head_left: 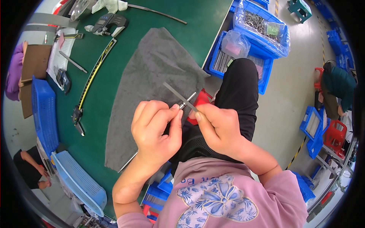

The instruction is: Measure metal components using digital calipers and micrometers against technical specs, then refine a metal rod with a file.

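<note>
My left hand (156,131) is closed, thumb and forefinger pinching a slim shiny metal rod (189,99). The rod's tip juts out past the fingers toward the upper right. Its long lower end reappears beyond the wrist, slanting down over the cloth's edge. In my right hand (218,125), also closed, a thin flat grey file (175,92) is pinched near one end. The file crosses the rod just beyond my left fingertips and appears to touch it. Both hands are above the edge of a grey cloth (148,72) and my lap.
On the green table (99,125) lie a caliper (94,74), a micrometer (108,24) and a long dark rod (159,14). Blue baskets (45,114) line the left edge. Blue bins (262,28) of metal parts stand right of the table. Other people (336,87) sit farther off.
</note>
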`<move>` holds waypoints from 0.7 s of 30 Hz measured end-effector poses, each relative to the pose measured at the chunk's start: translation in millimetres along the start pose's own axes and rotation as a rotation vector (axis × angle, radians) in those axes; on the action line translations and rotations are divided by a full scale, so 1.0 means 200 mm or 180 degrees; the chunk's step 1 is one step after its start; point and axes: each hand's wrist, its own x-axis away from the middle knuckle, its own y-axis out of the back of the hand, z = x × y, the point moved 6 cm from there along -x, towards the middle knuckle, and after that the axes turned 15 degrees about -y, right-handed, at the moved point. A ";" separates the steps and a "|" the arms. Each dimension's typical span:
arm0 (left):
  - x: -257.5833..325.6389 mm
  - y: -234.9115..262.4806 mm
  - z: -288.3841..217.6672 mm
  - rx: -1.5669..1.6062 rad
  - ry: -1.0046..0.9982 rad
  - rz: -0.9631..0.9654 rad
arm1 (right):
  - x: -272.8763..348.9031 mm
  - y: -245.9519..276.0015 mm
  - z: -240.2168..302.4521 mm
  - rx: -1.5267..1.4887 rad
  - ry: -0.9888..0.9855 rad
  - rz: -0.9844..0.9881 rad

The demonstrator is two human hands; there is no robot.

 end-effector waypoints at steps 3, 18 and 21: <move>0.00 0.00 0.00 0.0015 0.0033 0.0043 | 0.01 0.00 -0.01 -0.0128 -0.0171 -0.0076; 0.00 -0.01 0.00 0.0068 0.0018 0.0023 | 0.01 0.01 0.02 0.0063 -0.0063 -0.0249; 0.01 -0.01 0.00 0.0065 0.0040 0.0048 | 0.04 0.04 0.03 -0.0325 0.0038 -0.0428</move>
